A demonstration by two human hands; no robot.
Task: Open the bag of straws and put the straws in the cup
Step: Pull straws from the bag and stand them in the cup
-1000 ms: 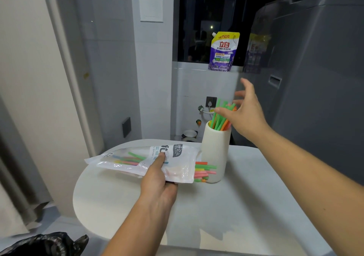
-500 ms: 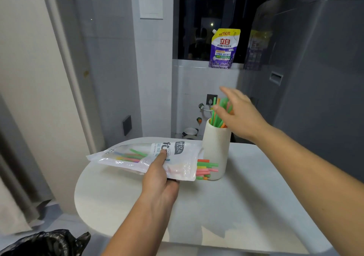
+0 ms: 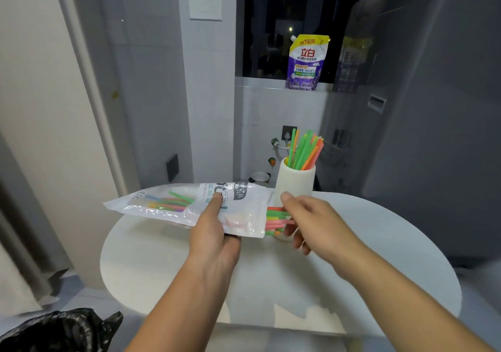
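Straws (image 3: 276, 220) poke from the clear bag (image 3: 189, 205) gripped by left fingers (image 3: 217, 202); right fingers (image 3: 291, 229) curl loosely, empty.

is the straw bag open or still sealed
Open: straw ends stick out of the straw bag at its right end, beside the right hand.

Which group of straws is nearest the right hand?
The straws sticking out of the bag, beside the right hand; the others stand in the cup.
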